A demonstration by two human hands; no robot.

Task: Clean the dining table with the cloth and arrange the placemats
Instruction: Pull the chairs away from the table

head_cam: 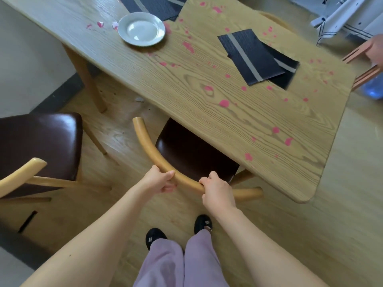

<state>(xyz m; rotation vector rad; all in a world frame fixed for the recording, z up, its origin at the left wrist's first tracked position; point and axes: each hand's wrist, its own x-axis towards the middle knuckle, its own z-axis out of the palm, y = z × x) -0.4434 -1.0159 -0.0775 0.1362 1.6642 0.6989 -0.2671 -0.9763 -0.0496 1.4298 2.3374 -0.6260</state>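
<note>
While left hand (159, 181) and right hand (217, 190) grip the chair back (149, 148), fingers curled round it, table (207, 121) with pink spots (224, 103), dark placemats (255, 59), white plate (141, 29).

Chair (186, 154) blocks table (238, 125) near edge.
</note>
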